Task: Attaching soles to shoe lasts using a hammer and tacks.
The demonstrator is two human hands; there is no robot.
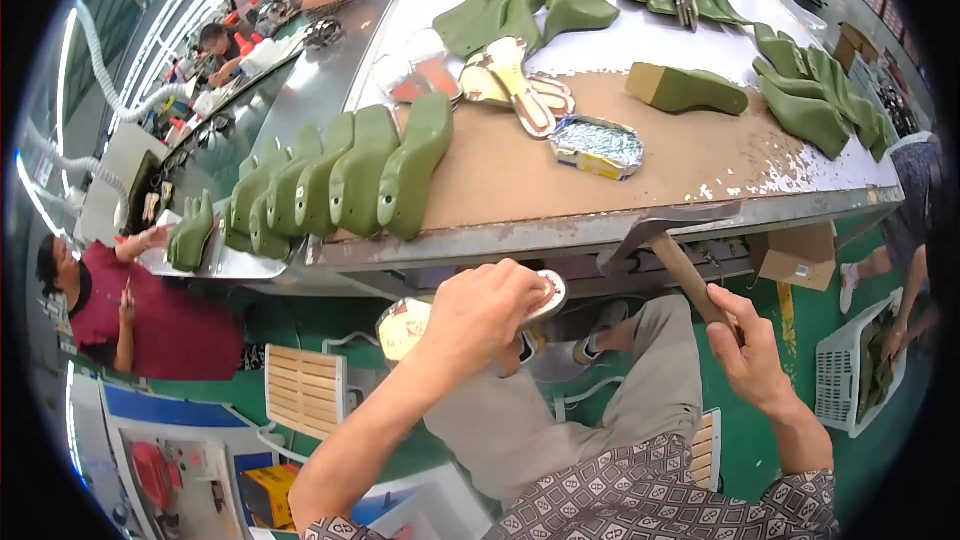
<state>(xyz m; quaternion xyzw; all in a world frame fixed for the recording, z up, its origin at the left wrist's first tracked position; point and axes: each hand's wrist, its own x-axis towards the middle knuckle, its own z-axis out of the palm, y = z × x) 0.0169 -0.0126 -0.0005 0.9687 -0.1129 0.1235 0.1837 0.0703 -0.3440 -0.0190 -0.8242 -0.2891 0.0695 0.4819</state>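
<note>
Insole (549, 298), which the left hand (488, 312) is gripping before the near edge of the tabletop (700, 150); the right hand (748, 348) is gripping a wooden-handled hammer (684, 275), nearer the right corner.

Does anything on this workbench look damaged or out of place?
Yes. The white tabletop covering looks worn: at the right front it breaks into ragged flecks over brown board. One green shoe last lies alone, apart from the lasts lined up at the left.

Shoemaking workshop: green shoe lasts (415, 165), hammer (688, 280), workbench (480, 175)
</note>
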